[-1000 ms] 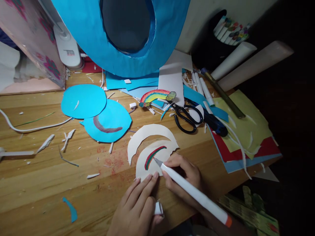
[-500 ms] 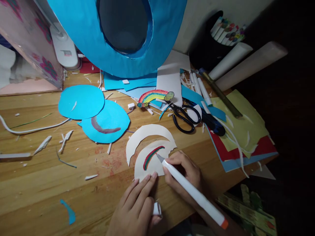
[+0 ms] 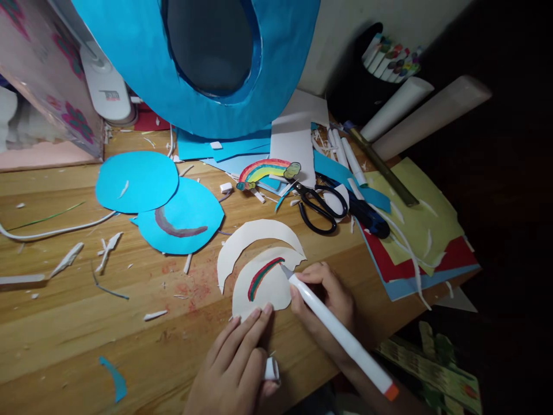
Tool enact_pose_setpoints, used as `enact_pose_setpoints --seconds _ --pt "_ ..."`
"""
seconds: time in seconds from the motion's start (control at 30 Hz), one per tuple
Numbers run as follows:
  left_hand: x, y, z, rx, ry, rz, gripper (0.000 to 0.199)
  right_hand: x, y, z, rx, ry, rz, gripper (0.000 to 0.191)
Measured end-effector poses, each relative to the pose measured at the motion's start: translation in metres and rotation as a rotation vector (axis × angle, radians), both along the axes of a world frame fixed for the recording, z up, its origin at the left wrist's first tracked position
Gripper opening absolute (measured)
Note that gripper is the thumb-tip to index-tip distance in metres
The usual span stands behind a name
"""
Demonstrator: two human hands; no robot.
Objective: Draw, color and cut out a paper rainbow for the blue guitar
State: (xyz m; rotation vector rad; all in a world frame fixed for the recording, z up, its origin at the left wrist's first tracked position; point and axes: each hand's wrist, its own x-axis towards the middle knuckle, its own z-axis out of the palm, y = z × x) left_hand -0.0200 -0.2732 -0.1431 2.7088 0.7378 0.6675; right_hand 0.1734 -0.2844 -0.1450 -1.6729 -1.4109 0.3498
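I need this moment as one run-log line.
left hand: on cream paper, holding cap | right hand: holding marker, tip at striped arc

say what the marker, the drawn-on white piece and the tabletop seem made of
Marker: likely plastic, its white barrel smooth and evenly coloured. White piece: paper or thin card, matte, flat with cut edges. Tabletop: wood or wood-effect laminate, slight sheen, visible grain.

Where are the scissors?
In the head view, the scissors lie right of centre on the table, farther off than the right hand and just beside the right end of the rainbow.
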Motion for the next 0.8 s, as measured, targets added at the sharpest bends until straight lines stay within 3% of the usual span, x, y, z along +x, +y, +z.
enact_pose_setpoints --seconds 0.47,0.8 --pt "-0.0006 -0.0018 -0.0014 -0.026 -0.001 -0.001 0.025 0.0042 -0.0039 -0.0044 -0.011 -0.009 -0.033 0.01" --pt "-0.0006 -0.0008 0.0011 -0.001 0.022 -0.006 0.028 0.0001 -0.0011 0.0004 0.002 -0.006 0.035 0.013"
